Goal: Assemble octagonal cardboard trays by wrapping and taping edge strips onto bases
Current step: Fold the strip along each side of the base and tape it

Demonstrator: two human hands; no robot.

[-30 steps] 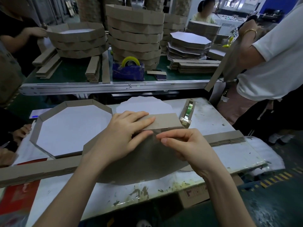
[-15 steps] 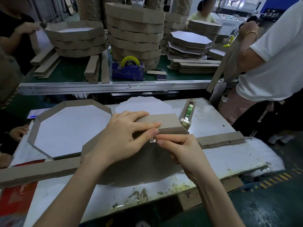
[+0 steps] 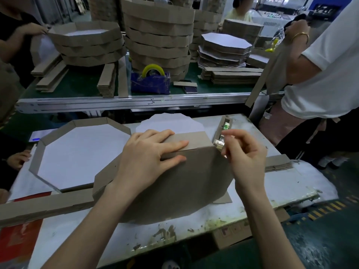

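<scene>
Your left hand lies spread, fingers straight, pressing the edge strip against the far edge of the brown octagonal base in the middle of the near table, probably so the joint cannot slip before it is taped. Your right hand, just right of the strip's end, has curled fingers that appear to pinch the shiny end of the clear tape. The tape comes from a small cardboard tape holder by the base's far right corner, within easy reach.
</scene>
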